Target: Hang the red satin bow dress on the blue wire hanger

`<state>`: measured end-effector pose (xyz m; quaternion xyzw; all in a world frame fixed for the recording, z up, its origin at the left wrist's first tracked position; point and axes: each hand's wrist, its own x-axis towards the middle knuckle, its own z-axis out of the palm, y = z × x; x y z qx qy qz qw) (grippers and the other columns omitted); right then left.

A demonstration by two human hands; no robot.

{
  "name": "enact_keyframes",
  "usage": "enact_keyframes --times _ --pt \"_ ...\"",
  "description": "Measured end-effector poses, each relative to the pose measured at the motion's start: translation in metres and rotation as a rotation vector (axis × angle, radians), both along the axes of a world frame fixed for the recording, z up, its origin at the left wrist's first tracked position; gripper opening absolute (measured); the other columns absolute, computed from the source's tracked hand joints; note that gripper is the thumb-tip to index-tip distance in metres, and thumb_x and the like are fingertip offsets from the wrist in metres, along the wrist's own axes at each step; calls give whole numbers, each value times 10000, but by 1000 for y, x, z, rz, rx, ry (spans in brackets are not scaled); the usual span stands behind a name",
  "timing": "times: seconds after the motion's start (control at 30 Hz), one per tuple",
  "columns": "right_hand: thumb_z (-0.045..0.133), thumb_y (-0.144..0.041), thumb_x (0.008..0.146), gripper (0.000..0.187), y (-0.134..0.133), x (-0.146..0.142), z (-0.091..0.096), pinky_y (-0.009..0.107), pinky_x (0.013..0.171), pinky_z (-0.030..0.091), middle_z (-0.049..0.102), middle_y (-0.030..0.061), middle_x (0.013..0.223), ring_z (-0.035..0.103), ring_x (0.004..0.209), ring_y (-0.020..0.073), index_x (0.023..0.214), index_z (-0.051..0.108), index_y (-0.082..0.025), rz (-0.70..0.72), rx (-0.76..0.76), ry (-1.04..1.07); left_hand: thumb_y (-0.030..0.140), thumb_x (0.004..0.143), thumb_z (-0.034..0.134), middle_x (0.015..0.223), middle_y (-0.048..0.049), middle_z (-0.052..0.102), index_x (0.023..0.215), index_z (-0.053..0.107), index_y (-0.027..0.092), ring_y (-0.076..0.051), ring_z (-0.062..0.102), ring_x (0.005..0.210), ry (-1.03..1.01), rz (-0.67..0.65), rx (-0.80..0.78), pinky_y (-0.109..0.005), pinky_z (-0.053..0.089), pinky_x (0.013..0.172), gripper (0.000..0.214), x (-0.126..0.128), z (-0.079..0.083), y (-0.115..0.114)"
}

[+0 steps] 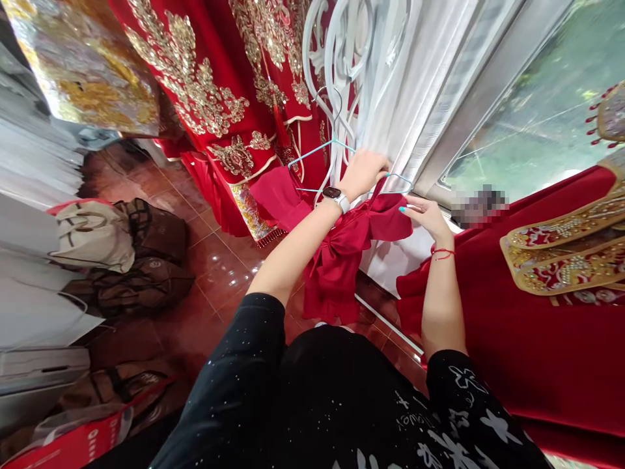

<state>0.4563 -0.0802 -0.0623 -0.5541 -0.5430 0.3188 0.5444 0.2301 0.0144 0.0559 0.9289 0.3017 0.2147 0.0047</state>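
A red dress (342,251) with a large bow and ruffled shoulders hangs on a thin light-blue hanger (312,156) in front of me. My left hand (364,174), with a watch on its wrist, reaches across the hanger. Its fingers are closed on the dress's right-hand strap, close to the hanger's arm. At the ruffle on that same side, my right hand (426,218) has its thumb and fingers closed at the cloth's edge. The back of the left hand hides part of the hanger.
Red garments with gold embroidery (195,85) hang at the upper left. A white scrolled metal frame (336,52) stands behind the hanger, beside a white curtain (415,85) and a window (527,98). Bags (92,234) lie on the tiled floor. Another red garment (537,345) is at right.
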Motion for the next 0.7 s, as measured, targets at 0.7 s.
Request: enact_keyframes --times 0.7 --pt "752 -442 833 240 26 2 46 419 822 654 753 43 802 750 814 222 843 777 -204 -398 373 69 211 998 630 1017 -87 778 1060 815 231 -300 659 1078 -45 -2 23 -525 404 1045 197 -4 -13 -9"
